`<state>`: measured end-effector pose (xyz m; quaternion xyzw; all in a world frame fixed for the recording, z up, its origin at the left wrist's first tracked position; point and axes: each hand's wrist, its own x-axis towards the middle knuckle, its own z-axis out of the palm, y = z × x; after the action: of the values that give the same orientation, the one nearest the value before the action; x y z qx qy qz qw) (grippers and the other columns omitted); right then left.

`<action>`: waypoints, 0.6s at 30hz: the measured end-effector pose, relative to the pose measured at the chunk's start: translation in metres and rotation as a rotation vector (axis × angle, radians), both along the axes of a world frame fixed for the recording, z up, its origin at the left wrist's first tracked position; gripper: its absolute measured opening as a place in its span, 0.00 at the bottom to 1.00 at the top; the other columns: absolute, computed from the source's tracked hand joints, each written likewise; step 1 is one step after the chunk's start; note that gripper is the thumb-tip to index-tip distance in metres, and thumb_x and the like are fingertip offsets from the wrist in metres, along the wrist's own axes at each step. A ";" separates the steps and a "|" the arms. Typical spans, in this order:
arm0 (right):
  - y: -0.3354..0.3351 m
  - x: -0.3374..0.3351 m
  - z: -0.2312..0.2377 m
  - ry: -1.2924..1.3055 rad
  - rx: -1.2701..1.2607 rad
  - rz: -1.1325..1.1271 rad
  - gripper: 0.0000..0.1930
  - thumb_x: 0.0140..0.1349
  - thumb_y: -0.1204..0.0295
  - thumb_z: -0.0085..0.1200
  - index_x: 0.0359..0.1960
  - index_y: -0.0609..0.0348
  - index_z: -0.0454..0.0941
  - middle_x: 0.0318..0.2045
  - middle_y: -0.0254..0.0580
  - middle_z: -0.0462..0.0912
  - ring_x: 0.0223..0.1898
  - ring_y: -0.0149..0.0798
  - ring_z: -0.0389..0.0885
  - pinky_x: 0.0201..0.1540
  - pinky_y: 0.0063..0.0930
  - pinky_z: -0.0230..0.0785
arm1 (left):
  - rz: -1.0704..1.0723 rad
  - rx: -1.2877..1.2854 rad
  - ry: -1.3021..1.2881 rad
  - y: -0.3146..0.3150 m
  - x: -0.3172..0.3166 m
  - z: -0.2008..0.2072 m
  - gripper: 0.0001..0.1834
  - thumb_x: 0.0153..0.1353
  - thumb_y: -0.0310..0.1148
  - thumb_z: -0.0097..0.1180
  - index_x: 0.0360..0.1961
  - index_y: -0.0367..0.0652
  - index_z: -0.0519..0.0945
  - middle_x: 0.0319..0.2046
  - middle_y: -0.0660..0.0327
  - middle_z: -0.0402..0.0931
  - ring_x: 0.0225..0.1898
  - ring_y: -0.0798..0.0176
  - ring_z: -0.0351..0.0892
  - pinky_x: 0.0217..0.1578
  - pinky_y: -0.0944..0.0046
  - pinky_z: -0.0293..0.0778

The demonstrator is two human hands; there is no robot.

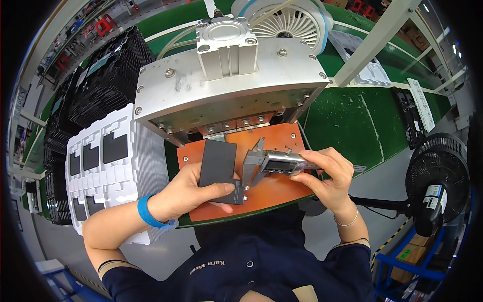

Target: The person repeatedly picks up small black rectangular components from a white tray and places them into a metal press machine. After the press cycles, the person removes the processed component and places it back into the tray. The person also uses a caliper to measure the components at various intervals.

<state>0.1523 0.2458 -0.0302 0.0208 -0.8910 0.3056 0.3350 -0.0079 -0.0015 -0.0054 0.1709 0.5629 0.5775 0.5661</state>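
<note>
My left hand grips a flat black L-shaped piece, thumb on its lower part and fingers beneath. In my right hand is a silver digital caliper, pinched by its body between thumb and fingers. The caliper's jaws point left, close to the right edge of the black piece; I cannot tell whether they touch it. Both hands are over an orange-brown plate at the front of a metal press. Small metal fittings show beside the piece's lower right corner.
Stacked white trays with black pieces in their pockets stand at left, with black tray stacks behind. A black fan is at right, a white fan behind the press. A green work surface runs to the right.
</note>
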 end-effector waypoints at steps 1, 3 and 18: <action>0.000 0.000 0.001 0.002 0.005 0.001 0.23 0.43 0.67 0.74 0.43 0.57 0.85 0.28 0.36 0.84 0.24 0.32 0.78 0.25 0.23 0.69 | -0.004 -0.002 -0.001 0.000 0.000 0.000 0.14 0.66 0.27 0.58 0.50 0.31 0.76 0.45 0.53 0.79 0.44 0.60 0.83 0.39 0.64 0.87; 0.000 0.000 0.001 0.006 0.012 0.000 0.23 0.43 0.67 0.74 0.43 0.57 0.85 0.28 0.36 0.84 0.24 0.32 0.78 0.25 0.23 0.69 | -0.014 -0.005 -0.003 0.000 -0.001 0.001 0.14 0.66 0.27 0.58 0.50 0.31 0.76 0.45 0.53 0.79 0.44 0.61 0.83 0.39 0.64 0.87; -0.003 0.008 -0.001 0.040 0.033 0.035 0.23 0.42 0.65 0.75 0.42 0.57 0.84 0.28 0.36 0.84 0.23 0.31 0.79 0.24 0.22 0.69 | 0.016 -0.009 -0.012 0.000 0.000 -0.001 0.14 0.66 0.27 0.58 0.50 0.32 0.76 0.44 0.54 0.80 0.39 0.62 0.84 0.39 0.64 0.86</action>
<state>0.1607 0.2430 -0.0315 0.0479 -0.8887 0.2961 0.3469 -0.0081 -0.0016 -0.0068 0.1603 0.5634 0.5805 0.5657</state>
